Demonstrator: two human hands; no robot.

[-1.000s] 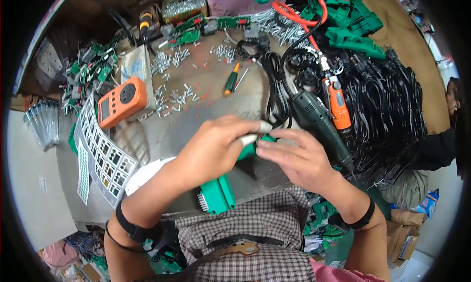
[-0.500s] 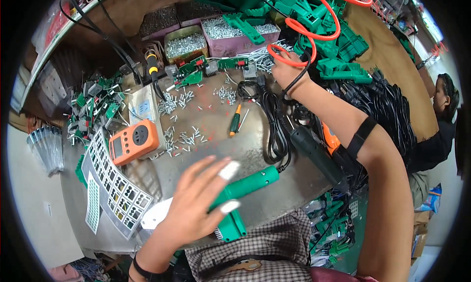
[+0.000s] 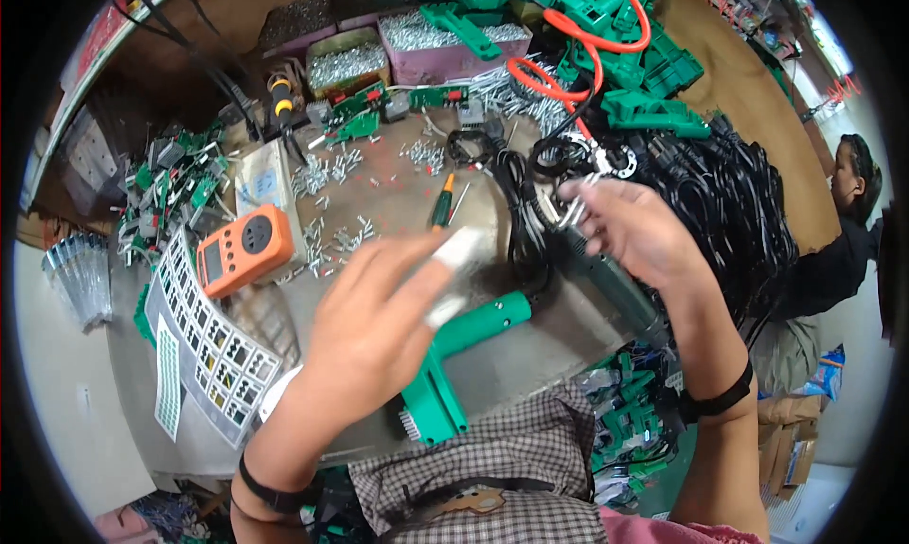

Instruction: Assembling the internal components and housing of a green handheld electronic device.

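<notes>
Screws [image 3: 574,209] in right hand [image 3: 646,233], left hand [image 3: 374,326] near casing [image 3: 483,323]

The left grip [image 3: 379,321], blurred at the fingertips [image 3: 461,250], hides part of a green casing [image 3: 485,323]; the right grip [image 3: 639,230], its slim pale pieces [image 3: 579,201] too blurred to identify, partly covers a dark tool [image 3: 614,288]; the top edge crops a red hose [image 3: 617,45].
</notes>
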